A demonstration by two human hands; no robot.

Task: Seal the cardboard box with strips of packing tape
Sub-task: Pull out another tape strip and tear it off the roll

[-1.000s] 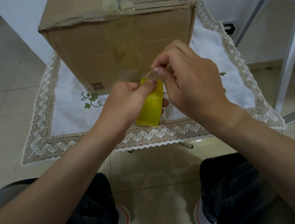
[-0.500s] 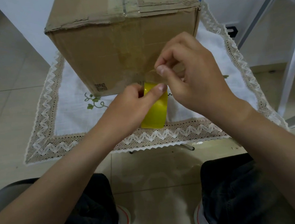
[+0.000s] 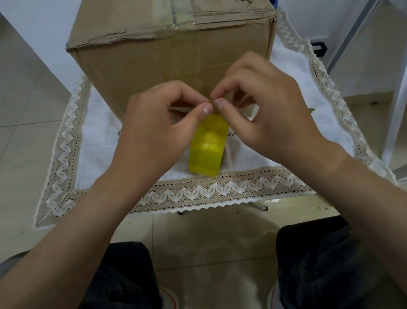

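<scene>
My left hand [image 3: 161,130] and my right hand [image 3: 265,115] met in front of the near face of the cardboard box [image 3: 173,59], thumb tips almost touching. Both hands were pinched narrow at thumb and forefinger, seemingly on a clear strip of tape, though I could not tell for certain because the strip barely showed. Just below my thumbs, the yellow tape roll [image 3: 208,148] stood on edge, its lower rim at the white cloth, and my left hand partly covered it. The box stood upright on the counter [image 3: 225,191], which was draped in a lace-trimmed cloth [image 3: 92,143], and an older tape strip [image 3: 172,8] ran along its top seam. My knees sat below the counter edge.
</scene>
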